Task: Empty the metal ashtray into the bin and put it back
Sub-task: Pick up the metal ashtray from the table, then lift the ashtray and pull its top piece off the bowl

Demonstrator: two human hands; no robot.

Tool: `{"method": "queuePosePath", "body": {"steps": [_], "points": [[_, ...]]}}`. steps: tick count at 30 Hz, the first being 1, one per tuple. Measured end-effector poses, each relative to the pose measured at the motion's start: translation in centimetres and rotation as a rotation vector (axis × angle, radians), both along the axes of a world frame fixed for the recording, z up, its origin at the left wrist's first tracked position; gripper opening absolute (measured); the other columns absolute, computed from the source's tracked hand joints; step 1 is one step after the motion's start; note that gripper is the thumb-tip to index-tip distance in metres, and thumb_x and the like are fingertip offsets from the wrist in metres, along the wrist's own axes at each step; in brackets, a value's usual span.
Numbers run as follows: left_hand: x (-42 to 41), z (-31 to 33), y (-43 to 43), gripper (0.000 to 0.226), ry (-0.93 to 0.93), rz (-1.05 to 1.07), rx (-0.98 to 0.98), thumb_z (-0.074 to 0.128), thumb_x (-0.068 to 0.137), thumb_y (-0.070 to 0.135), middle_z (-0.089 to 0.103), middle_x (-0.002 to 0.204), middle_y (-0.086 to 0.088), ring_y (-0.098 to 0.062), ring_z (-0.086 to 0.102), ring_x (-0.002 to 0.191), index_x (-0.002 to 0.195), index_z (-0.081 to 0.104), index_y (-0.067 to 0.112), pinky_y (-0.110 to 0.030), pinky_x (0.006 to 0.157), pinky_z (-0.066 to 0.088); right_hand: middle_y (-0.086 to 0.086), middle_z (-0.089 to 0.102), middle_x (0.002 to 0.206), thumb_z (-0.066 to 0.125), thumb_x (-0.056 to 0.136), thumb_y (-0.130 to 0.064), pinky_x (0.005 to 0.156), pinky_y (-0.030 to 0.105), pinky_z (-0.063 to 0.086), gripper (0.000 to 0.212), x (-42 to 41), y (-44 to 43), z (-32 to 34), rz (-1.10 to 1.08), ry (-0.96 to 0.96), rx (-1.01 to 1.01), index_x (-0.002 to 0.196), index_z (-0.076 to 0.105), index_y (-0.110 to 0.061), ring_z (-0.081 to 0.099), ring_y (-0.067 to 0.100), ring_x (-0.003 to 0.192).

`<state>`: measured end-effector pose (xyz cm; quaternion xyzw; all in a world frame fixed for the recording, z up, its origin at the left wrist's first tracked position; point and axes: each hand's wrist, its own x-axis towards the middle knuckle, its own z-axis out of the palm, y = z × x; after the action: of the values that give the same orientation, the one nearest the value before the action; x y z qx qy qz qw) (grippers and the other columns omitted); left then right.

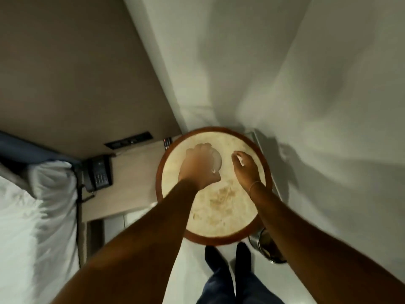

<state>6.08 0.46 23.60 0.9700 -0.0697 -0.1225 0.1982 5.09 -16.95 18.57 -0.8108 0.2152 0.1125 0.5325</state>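
The metal ashtray (pixel 217 161) is a pale round dish, blurred, on the far left part of the round table (pixel 221 218). My left hand (pixel 199 167) lies over it from above with the fingers curled around its rim, hiding most of it. My right hand (pixel 245 167) hovers just right of the ashtray, apart from it, with the fingers loosely curled. A small white patch shows at its fingertips, too blurred to tell what it is. The metal bin (pixel 268 249) stands on the floor under the table's near right edge, partly hidden by my right forearm.
The table has a brown rim and a stained pale top. White curtains (pixel 285 73) hang behind it. To the left, a bedside shelf carries a black telephone (pixel 98 172), and beyond that is a bed with white sheets (pixel 32 216). My feet (pixel 228 257) stand at the table's near edge.
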Motion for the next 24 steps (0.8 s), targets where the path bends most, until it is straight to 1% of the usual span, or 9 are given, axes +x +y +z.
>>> {"method": "queuePosePath", "body": {"steps": [4, 6, 8, 10, 12, 16, 18, 21, 24], "points": [[0.9, 7.5, 0.1, 0.083, -0.112, 0.037, -0.042, 0.085, 0.066, 0.042, 0.058, 0.135, -0.007, -0.037, 0.052, 0.12, 0.136, 0.05, 0.015, -0.044, 0.099, 0.05, 0.009, 0.063, 0.152, 0.05, 0.111, -0.044, 0.1, 0.028, 0.043, 0.049, 1.9, 0.5, 7.5, -0.016, 0.017, 0.113, 0.148, 0.062, -0.014, 0.06, 0.032, 0.138], [1.4, 10.2, 0.0, 0.081, -0.171, 0.031, -0.084, 0.084, 0.066, 0.041, 0.059, 0.136, -0.005, -0.035, 0.054, 0.12, 0.136, 0.051, 0.017, -0.04, 0.098, 0.049, 0.01, 0.065, 0.149, 0.043, 0.113, -0.049, 0.099, 0.034, 0.048, 0.052, 2.8, 0.9, 10.3, -0.044, 0.035, 0.263, 0.15, 0.058, -0.016, 0.063, 0.032, 0.132], [1.9, 13.4, 0.1, 0.082, -0.205, 0.009, -0.118, 0.084, 0.069, 0.045, 0.058, 0.14, -0.001, -0.031, 0.052, 0.126, 0.139, 0.049, 0.022, -0.039, 0.099, 0.051, 0.007, 0.072, 0.136, 0.038, 0.113, -0.054, 0.095, 0.04, 0.054, 0.054, 3.5, 1.2, 13.7, -0.043, 0.06, 0.47, 0.147, 0.059, -0.019, 0.068, 0.027, 0.12], [2.7, 16.3, 0.3, 0.083, -0.228, -0.014, -0.152, 0.085, 0.069, 0.054, 0.058, 0.14, 0.005, -0.023, 0.051, 0.126, 0.138, 0.048, 0.029, -0.037, 0.099, 0.052, 0.007, 0.075, 0.131, 0.037, 0.11, -0.062, 0.104, 0.045, 0.056, 0.058, 4.3, 1.4, 16.4, -0.038, 0.079, 0.689, 0.143, 0.063, -0.023, 0.071, 0.027, 0.12], [3.3, 19.3, 0.2, 0.084, -0.239, -0.037, -0.184, 0.088, 0.065, 0.064, 0.06, 0.134, 0.01, -0.016, 0.055, 0.119, 0.134, 0.049, 0.037, -0.033, 0.096, 0.053, 0.012, 0.074, 0.135, 0.039, 0.107, -0.066, 0.116, 0.054, 0.049, 0.061, 4.7, 1.4, 18.5, -0.043, 0.077, 0.871, 0.141, 0.065, -0.023, 0.069, 0.034, 0.127], [4.4, 24.2, -0.1, 0.07, -0.211, -0.114, -0.251, 0.083, 0.066, 0.065, 0.07, 0.118, 0.014, -0.011, 0.068, 0.105, 0.126, 0.055, 0.041, -0.038, 0.093, 0.062, 0.025, 0.069, 0.143, 0.04, 0.108, -0.064, 0.121, 0.055, 0.042, 0.07, 5.4, 1.8, 22.0, -0.048, 0.084, 1.211, 0.143, 0.064, -0.009, 0.062, 0.04, 0.136], [4.7, 26.2, -0.2, 0.066, -0.186, -0.167, -0.226, 0.082, 0.07, 0.062, 0.073, 0.119, 0.013, -0.012, 0.07, 0.106, 0.127, 0.058, 0.039, -0.038, 0.097, 0.061, 0.025, 0.071, 0.139, 0.04, 0.108, -0.063, 0.109, 0.053, 0.054, 0.068, 5.6, 2.1, 23.4, -0.076, 0.042, 1.254, 0.141, 0.065, -0.01, 0.072, 0.038, 0.126], [5.0, 28.5, -0.3, 0.059, -0.187, -0.229, -0.206, 0.084, 0.075, 0.058, 0.074, 0.12, 0.012, -0.013, 0.069, 0.107, 0.126, 0.063, 0.037, -0.037, 0.099, 0.059, 0.024, 0.08, 0.121, 0.044, 0.107, -0.06, 0.079, 0.051, 0.067, 0.061, 6.0, 2.7, 25.1, -0.141, 0.015, 1.344, 0.133, 0.067, -0.01, 0.082, 0.039, 0.099], [5.0, 30.1, -0.3, 0.052, -0.191, -0.256, -0.199, 0.083, 0.081, 0.058, 0.077, 0.117, 0.009, -0.014, 0.071, 0.107, 0.124, 0.069, 0.031, -0.04, 0.1, 0.059, 0.025, 0.081, 0.118, 0.045, 0.108, -0.055, 0.073, 0.051, 0.067, 0.057, 6.1, 2.8, 26.3, -0.115, -0.005, 1.408, 0.135, 0.066, -0.009, 0.082, 0.04, 0.097]]}}
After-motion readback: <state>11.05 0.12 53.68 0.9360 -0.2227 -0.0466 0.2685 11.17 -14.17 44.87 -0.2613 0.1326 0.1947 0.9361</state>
